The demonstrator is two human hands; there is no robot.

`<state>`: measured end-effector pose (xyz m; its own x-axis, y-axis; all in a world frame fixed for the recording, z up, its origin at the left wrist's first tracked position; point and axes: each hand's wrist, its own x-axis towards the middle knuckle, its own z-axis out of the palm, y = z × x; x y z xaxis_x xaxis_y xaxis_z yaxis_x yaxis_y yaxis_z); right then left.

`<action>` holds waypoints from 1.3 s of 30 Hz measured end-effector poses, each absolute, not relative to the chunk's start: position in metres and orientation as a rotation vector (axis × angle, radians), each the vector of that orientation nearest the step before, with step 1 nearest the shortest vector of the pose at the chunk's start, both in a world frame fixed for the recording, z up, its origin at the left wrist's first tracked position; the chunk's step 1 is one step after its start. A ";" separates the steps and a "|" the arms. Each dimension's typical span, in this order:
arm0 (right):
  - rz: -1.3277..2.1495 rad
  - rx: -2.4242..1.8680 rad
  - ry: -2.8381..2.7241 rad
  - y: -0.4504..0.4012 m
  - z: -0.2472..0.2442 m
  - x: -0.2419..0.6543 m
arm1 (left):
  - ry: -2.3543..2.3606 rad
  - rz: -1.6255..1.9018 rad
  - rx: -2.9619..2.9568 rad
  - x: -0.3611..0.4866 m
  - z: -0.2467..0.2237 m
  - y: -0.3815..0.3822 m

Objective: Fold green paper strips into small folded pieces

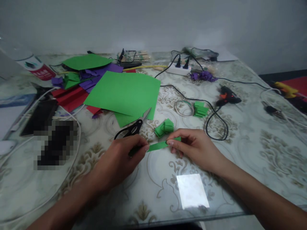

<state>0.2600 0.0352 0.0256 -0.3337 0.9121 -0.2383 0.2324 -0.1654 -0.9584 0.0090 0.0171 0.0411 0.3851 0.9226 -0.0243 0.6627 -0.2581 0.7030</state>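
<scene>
Between my two hands a narrow green paper strip point(157, 146) is stretched just above the table. My left hand point(128, 156) pinches its left end between thumb and fingers. The right part is gripped by my right hand point(189, 145), and a short end sticks out past the fingertips. Black-handled scissors point(134, 127) lie partly behind my left hand, blades pointing away to the right. Just beyond the strip sits a small pile of folded green paper pieces point(165, 127). Farther right is another green folded bundle point(200, 109) beside a pale ring-shaped band point(184, 108).
Large green sheets point(124, 92) lie behind the scissors, with red point(70, 97) and purple paper point(103, 72) at their left. A glue gun point(227, 95) with a looping black cable rests at right. A power strip point(178, 68), a bottle point(33, 62) and a phone point(39, 116) surround the area.
</scene>
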 end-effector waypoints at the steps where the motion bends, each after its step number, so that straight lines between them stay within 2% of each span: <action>1: 1.541 -1.322 -1.536 0.035 0.025 0.260 | 1.349 0.532 2.004 0.010 0.041 0.017; 8: 1.574 -1.248 -1.507 0.029 0.020 0.254 | 1.300 0.521 1.877 0.015 0.032 0.012; 16: 1.767 -1.156 -1.065 0.028 0.022 0.248 | 1.210 0.565 1.485 0.020 0.028 0.011; 24: 2.029 -1.198 -1.062 0.018 0.017 0.237 | 1.157 0.583 1.317 0.023 0.021 0.011; 39: 2.050 -1.219 -1.008 0.014 0.016 0.234 | 1.188 0.556 1.283 0.027 0.021 0.010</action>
<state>0.2345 0.0139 0.0161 -0.4412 0.7546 -0.4857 -0.0758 -0.5706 -0.8177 0.0268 0.0098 0.0206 0.3559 0.8634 -0.3576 0.2782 0.2674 0.9226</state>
